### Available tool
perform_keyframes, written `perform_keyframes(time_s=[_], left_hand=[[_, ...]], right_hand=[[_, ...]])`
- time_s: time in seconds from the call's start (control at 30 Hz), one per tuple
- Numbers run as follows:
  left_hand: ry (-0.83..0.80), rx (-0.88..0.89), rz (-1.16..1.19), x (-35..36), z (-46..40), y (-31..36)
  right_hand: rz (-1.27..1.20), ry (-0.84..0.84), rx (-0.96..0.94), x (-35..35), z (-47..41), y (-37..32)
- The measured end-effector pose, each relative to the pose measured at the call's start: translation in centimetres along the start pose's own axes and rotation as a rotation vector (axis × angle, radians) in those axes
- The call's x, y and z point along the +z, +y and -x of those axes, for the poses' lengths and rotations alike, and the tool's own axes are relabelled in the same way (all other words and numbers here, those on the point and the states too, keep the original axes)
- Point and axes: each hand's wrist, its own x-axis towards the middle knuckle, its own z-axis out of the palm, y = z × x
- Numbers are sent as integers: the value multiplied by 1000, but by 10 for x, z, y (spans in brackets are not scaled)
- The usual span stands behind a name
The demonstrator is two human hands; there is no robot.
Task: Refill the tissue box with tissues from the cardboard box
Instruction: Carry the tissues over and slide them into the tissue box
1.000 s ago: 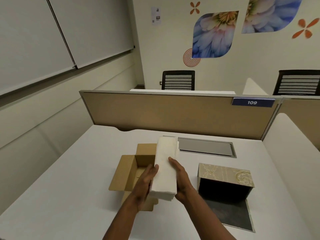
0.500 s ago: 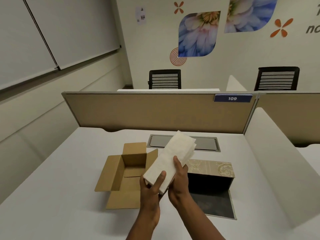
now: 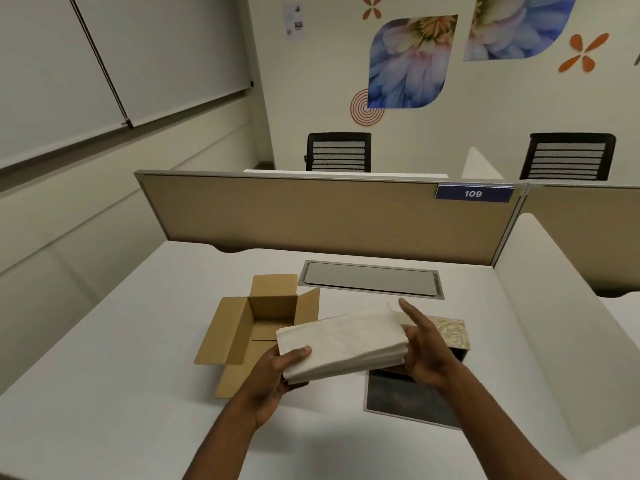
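Two hands held one stack (image 3: 341, 344) of white tissues above the desk (image 3: 104, 375), between the carton and the tissue box. At left, the carton (image 3: 242, 327) lay with its flaps spread and, as far as its inside showed, nothing in it; the stack's left end overlapped its right flap in the view. The left hand (image 3: 277, 379) gripped the stack's left end, thumb pressed on top and fingers curled beneath, so the hand was closed on the tissues. The stack lay nearly level, long axis running left to right, its right end a little higher; the sheets looked folded, soft and slightly fanned at the near edge. The right hand (image 3: 424, 351) supported the right end, palm against the end and fingers partly spread, the forefinger raised clear; it steadied rather than pinched. At right, the box (image 3: 450, 332), patterned in pale gold, stood behind that hand with its dark bottom panel (image 3: 412, 398) folded out flat on the desk towards the person; its opening was mostly hidden.

The step in hand was judged to be the transfer: tissues out of the carton, not yet in the box. The next move probably called for lining the stack up with the box's opening and sliding it in squarely, both ends kept pressed so that the sheets did not splay.
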Motion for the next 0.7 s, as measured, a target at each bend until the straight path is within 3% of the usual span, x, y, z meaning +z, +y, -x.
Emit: perform_keyframes(time_s=[0.17,0.53,0.7], left_hand=[[15,-27,-35,11,-2,-8],[143,-20,-118,-3,-11,-13],[138,-38,-169,-3,-16,-24]], right_hand=[[145,176,36,17,3,10],[92,127,-2,11,0,36],[98,209,-30,15,-2,51]])
